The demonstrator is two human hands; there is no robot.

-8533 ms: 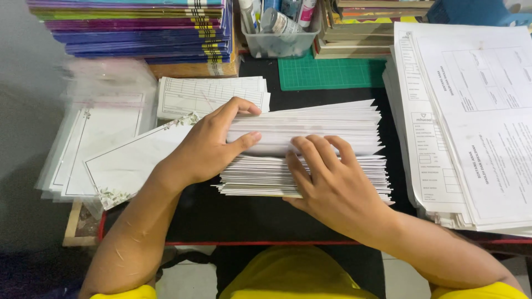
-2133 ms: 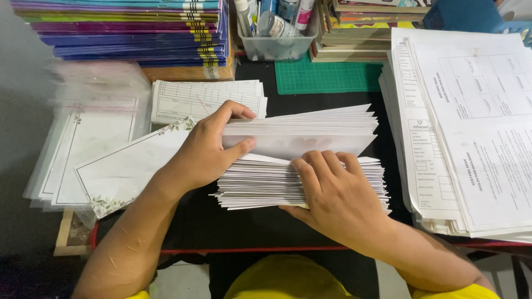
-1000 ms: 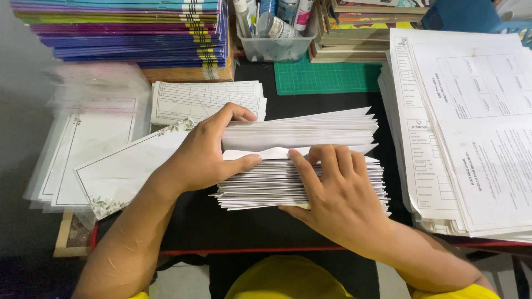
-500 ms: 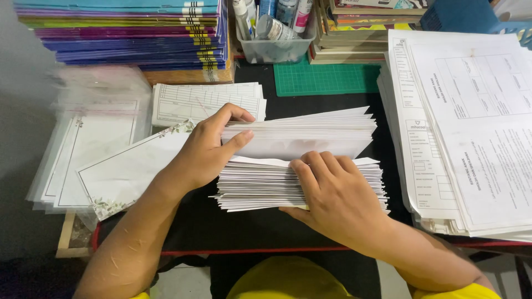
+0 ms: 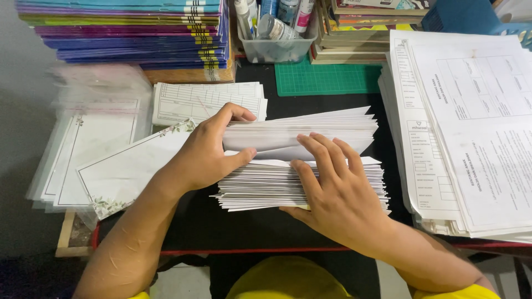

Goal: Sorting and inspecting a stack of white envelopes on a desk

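On the counter [image 5: 343, 99], a stack of white sheets [image 5: 299, 182] lies under both hands. The left hand [image 5: 208, 152] grips its lifted upper part; the right hand [image 5: 338, 194] lies flat, fingers spread, pressing the lower sheets. Counting seems underway; parting the next sheet needs fingertip care.

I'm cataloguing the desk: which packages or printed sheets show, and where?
Clear plastic sleeve: far left, holding white bordered sheets.
Printed forms: right, tall white stack, black tables.
Ruled form: beyond left hand, white.
Tubes: top centre, clear tub.
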